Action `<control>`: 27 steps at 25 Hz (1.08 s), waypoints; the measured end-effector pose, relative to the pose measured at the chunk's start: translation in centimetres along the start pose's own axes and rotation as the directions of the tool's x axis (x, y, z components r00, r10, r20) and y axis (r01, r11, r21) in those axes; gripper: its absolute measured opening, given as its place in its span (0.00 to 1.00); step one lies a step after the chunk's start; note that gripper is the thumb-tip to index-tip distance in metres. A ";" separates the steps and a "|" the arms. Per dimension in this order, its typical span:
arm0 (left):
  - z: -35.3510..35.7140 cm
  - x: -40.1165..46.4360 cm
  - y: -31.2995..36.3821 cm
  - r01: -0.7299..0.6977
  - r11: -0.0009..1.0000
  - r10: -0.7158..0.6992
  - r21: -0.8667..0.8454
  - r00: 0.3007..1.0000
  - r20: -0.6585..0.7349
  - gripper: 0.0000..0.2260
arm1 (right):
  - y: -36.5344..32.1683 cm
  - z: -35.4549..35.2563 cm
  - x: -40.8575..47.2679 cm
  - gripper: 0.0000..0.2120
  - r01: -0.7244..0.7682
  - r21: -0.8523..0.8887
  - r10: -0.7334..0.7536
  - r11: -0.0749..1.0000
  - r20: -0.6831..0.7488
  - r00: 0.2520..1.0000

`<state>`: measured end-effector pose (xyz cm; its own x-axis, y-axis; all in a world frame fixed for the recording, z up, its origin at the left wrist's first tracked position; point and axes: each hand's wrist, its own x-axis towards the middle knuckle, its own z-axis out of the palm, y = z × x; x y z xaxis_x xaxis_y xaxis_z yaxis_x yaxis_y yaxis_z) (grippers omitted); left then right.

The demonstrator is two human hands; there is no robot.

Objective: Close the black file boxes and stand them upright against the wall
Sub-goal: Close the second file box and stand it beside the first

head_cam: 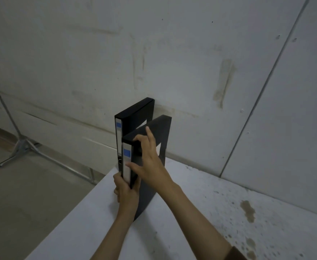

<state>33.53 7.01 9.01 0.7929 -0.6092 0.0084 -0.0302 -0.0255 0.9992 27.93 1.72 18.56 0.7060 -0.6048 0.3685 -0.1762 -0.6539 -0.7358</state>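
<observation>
Two black file boxes stand upright side by side at the far left corner of the white table (200, 212), their ends against the wall. The left box (137, 114) is taller in view, with a white spine label and blue patch. The right box (153, 128) is nearer me and has the same kind of label. My left hand (124, 190) grips the bottom of the right box's spine. My right hand (148, 158) lies on its top corner and right side, fingers spread, index finger pointing along the top edge.
A metal tripod stand (20, 145) with spread legs stands on the floor to the left, beyond the table's left edge. The grey wall (210, 72) runs behind the boxes. Brown stains (247, 211) mark the table's right part.
</observation>
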 end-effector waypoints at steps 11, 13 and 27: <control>-1.2 9.5 -1.2 0.018 0.999 -0.014 -0.035 0.994 0.104 0.05 | 3.9 5.3 5.4 0.22 -0.019 -0.066 0.015 0.998 -0.058 0.998; -1.5 10.6 -0.4 -0.123 0.992 0.116 0.043 0.985 0.129 0.09 | 4.4 5.3 6.4 0.24 -0.012 -0.082 0.004 0.997 -0.103 0.995; 1.0 16.3 3.3 -0.106 0.976 0.034 0.188 0.936 0.351 0.36 | 7.1 4.5 12.5 0.24 -0.241 0.054 0.246 0.969 -0.099 0.964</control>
<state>45.79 -3.79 12.39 0.5277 -0.8489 0.0286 -0.2282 -0.1093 0.9674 38.59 -8.44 15.39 0.5693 -0.7890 0.2310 -0.3042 -0.4631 -0.8324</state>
